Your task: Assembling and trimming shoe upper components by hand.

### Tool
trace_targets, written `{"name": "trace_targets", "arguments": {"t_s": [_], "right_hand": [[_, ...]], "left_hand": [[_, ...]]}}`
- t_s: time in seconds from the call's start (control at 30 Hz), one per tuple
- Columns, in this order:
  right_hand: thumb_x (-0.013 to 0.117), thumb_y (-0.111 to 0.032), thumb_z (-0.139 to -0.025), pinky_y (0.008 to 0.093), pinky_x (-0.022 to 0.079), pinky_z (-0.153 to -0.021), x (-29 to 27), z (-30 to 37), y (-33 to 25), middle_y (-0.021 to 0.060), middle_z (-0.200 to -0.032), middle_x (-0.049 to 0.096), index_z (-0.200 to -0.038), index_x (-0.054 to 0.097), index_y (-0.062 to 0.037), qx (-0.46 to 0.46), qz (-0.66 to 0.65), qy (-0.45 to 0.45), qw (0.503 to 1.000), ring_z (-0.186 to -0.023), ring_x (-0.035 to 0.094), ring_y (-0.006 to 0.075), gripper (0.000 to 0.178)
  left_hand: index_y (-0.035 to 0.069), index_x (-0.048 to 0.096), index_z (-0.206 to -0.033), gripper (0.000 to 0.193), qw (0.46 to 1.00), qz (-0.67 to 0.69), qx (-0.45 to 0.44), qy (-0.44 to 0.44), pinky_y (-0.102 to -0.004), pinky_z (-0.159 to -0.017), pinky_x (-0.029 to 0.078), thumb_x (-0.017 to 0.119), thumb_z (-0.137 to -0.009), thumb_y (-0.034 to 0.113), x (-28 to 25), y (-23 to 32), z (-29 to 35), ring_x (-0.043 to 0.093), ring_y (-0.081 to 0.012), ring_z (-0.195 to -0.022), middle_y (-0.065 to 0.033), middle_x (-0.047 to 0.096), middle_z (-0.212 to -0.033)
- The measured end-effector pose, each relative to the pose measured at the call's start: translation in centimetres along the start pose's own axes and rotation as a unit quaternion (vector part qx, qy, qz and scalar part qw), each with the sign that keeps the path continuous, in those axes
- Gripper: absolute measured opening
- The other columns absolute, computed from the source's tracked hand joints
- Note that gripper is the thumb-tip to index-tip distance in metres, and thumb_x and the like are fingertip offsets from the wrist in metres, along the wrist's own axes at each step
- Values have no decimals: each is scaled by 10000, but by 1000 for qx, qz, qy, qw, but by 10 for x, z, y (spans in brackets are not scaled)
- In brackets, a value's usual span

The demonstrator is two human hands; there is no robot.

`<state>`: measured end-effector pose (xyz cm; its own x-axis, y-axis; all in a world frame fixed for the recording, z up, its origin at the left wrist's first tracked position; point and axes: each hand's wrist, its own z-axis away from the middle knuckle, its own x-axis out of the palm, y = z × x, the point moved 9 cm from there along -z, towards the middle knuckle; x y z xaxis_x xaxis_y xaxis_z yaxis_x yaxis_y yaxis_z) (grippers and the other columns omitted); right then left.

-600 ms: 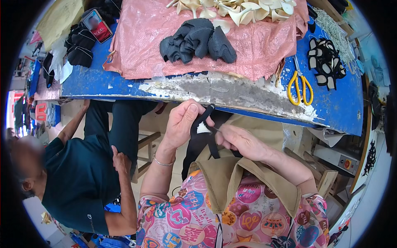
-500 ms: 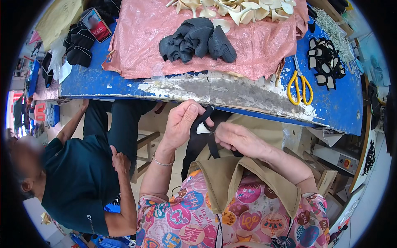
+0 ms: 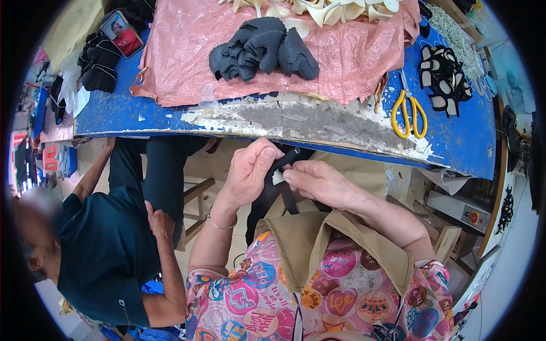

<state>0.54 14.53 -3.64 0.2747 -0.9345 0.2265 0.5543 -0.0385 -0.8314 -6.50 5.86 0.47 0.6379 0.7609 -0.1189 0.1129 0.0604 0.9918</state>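
Note:
Just off the near edge of the worktable, my hands hold a black strappy shoe upper between them. A small white patch shows on it, and a dark strap end hangs below. The left side is pinched between the thumb and bent fingers of my left hand. My right hand is closed at the white patch, thumb and forefinger pressed together on the piece. Whether something thin is also inside the right fingers is hidden.
On the blue worktable lie yellow-handled scissors, black-and-white uppers, dark grey pieces on a pink sheet, cream heel-shaped parts and a phone. A person in dark green sits close on my left.
My right hand has shifted slightly up and turned, its fingers now nearer the upper's top. A rolled black strap end shows more plainly. The whole view has shifted slightly.

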Motion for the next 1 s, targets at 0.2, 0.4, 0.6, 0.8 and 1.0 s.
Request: {"name": "trace_targets", "arguments": {"t_s": [0.2, 0.4, 0.6, 0.8, 1.0], "right_hand": [[492, -335, -936, 194, 263, -474, 1, 1, 3, -49, -659, 430, -809, 536, -52, 16, -20, -4, 1000, -555, 343, 29, 313], [525, -353, -912, 211, 323, -501, -2, 0, 3, -52, -638, 455, -736, 547, -62, 8, -15, 21, 1000, -588, 387, 30, 341], [542, -337, -906, 212, 318, -496, -2, -1, 2, -56, -645, 462, -726, 541, -55, -4, -15, 27, 1000, -599, 391, 25, 334], [545, -323, -906, 211, 321, -499, -3, 2, 1, -52, -658, 477, -736, 552, -50, 5, 1, 35, 999, -605, 399, 25, 322], [547, -331, -903, 212, 337, -514, -4, 4, -4, -45, -668, 495, -778, 587, -43, 8, -10, 40, 999, -617, 413, 27, 316]], "left_hand": [[-22, 562, -844, 276, 999, -33, 10, 24, -277, -596, 445, 429, -961, 189, -1, -1, 1, 585, -172, -651, -119, 601, -726], [-21, 564, -850, 278, 997, -60, 38, 28, -276, -594, 450, 427, -963, 194, -1, 4, 1, 584, -165, -640, -115, 608, -718], [-15, 561, -838, 295, 999, -28, 9, 28, -269, -595, 459, 420, -968, 209, 1, 4, 0, 591, -142, -638, -93, 624, -705], [-16, 563, -835, 278, 999, -44, 15, 28, -277, -589, 457, 428, -962, 192, 2, 4, 1, 587, -171, -624, -100, 613, -705], [-26, 568, -825, 260, 992, -122, 37, 20, -285, -603, 453, 433, -953, 155, 7, 6, 1, 577, -188, -621, -121, 597, -733]]}}
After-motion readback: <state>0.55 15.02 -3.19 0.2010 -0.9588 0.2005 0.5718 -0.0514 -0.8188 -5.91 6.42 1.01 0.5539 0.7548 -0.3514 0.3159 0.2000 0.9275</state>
